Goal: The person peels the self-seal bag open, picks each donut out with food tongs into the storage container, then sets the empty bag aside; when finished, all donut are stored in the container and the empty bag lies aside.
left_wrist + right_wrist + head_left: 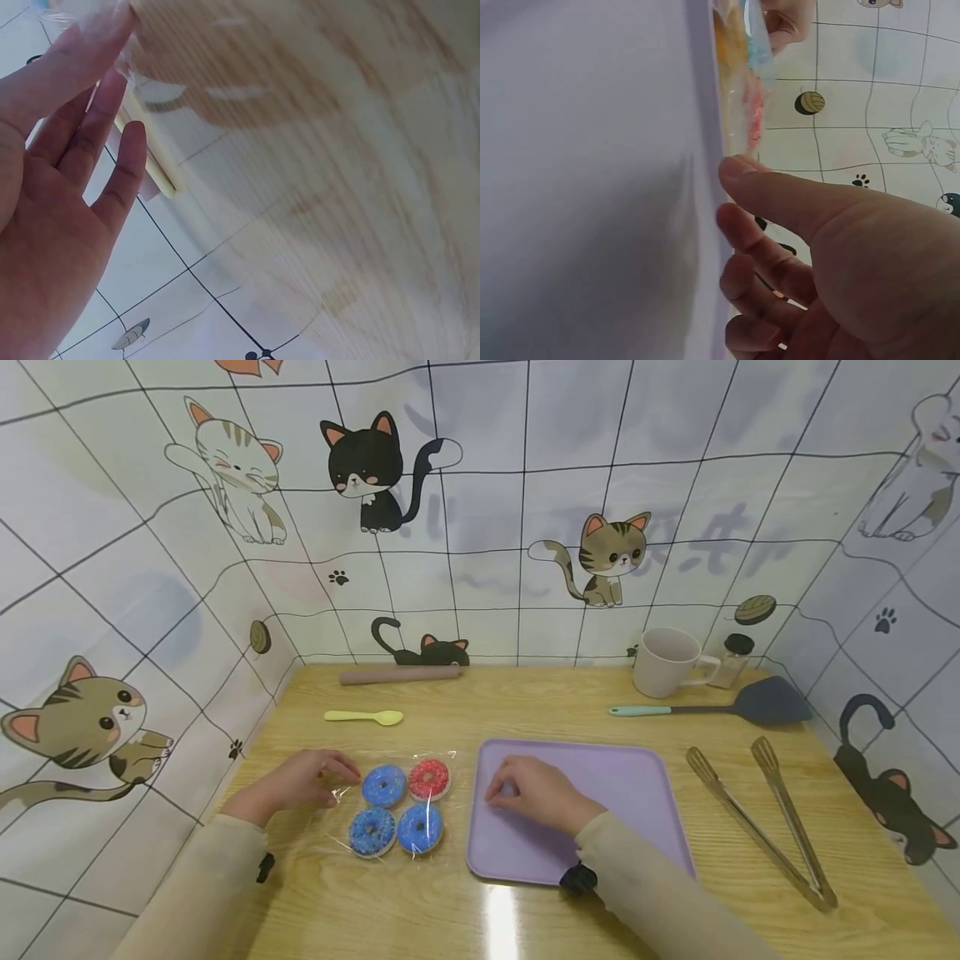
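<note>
While all four doughnuts lie inside their clear plastic bag [390, 806] at lower centre-left of the head view, nothing rests on the purple tray [637, 785] just to the right of it; judged from that, the work is at its start, with the bag unopened and every piece yet to be moved.

- Contents of bag: three blue doughnuts [384, 785] and one red doughnut [429, 778], in two rows of two, the red at upper right.
- Left hand [300, 781]: at the bag's left edge, fingertips on the plastic; the left wrist view shows fingers mostly extended with film against them. Whether it pinches the film cannot be told.
- Right hand [536, 793]: on the tray's left part, fingers loosely curled with tips down on the surface, holding nothing; the right wrist view shows them by the tray's rim.
- Idle items, right half of frame: metal tongs [765, 822] lower right; dark spatula [720, 706] with teal handle, pale mug [666, 662] and small shaker [733, 658] at upper right.
- Idle items, upper centre-left: yellow spoon [365, 717], pinkish rolling pin [400, 674] against the wall.
- Surface: wooden table [480, 710].
</note>
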`<state>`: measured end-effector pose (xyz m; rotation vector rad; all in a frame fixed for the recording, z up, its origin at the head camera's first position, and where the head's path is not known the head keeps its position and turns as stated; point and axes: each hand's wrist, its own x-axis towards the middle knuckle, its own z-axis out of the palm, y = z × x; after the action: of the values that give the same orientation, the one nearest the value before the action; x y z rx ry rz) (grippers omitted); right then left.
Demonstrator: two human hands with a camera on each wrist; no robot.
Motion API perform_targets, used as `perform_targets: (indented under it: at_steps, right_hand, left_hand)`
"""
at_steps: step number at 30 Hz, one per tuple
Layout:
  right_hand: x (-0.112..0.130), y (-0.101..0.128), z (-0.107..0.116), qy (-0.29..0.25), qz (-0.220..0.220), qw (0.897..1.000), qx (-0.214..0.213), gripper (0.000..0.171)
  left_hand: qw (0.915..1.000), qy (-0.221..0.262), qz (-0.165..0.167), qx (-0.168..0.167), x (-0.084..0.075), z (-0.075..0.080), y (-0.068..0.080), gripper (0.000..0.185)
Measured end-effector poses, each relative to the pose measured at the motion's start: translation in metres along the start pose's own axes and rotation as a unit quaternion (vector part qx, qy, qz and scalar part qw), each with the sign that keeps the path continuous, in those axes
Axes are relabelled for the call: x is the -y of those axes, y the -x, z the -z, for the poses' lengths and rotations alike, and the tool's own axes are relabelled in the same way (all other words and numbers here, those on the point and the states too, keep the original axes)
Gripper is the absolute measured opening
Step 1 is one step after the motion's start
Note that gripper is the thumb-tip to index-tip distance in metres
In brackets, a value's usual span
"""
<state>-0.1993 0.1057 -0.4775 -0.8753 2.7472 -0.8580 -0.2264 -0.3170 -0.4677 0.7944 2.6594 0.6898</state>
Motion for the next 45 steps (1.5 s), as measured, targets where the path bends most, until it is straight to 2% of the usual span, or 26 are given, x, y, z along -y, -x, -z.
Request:
perform_targets:
  at_steps: [7, 13, 18, 21, 24, 30, 39, 45]
  right_hand:
    - [0.007, 0.004, 0.013, 0.002, -0.026, 0.999, -0.021, 0.005]
    - [0.019, 0.002, 0.006, -0.010, 0.007, 1.000, -0.028, 0.010]
    - [0.035, -0.002, -0.004, -0.025, 0.023, 0.999, -0.030, 0.015]
    - [0.038, -0.004, -0.010, -0.012, 0.020, 1.000, -0.019, 0.017]
    - [0.038, -0.005, -0.015, 0.010, 0.011, 1.000, -0.017, 0.020]
    - [0.037, -0.003, -0.019, 0.024, -0.003, 1.000, -0.011, 0.029]
    - [0.034, 0.001, -0.018, 0.042, -0.010, 0.999, -0.007, 0.034]
    - [0.031, 0.002, -0.020, 0.050, -0.013, 0.999, -0.010, 0.035]
  left_hand:
    - [0.9996, -0.027, 0.006, -0.002, -0.005, 0.000, -0.002, 0.041]
    - [0.9997, -0.009, 0.022, -0.006, -0.011, 0.002, -0.002, 0.040]
    - [0.9990, -0.014, 0.000, -0.043, -0.019, 0.002, -0.002, 0.033]
    - [0.9972, -0.022, -0.014, -0.070, -0.027, 0.000, -0.004, 0.031]
    - [0.9958, -0.026, -0.034, -0.080, -0.035, -0.002, -0.009, 0.031]
    - [0.9958, -0.005, -0.055, -0.073, -0.041, -0.010, -0.013, 0.030]
    - [0.9959, 0.007, -0.058, -0.070, -0.041, -0.018, -0.018, 0.025]
    - [0.9964, 0.011, -0.048, -0.069, -0.041, -0.020, -0.019, 0.019]
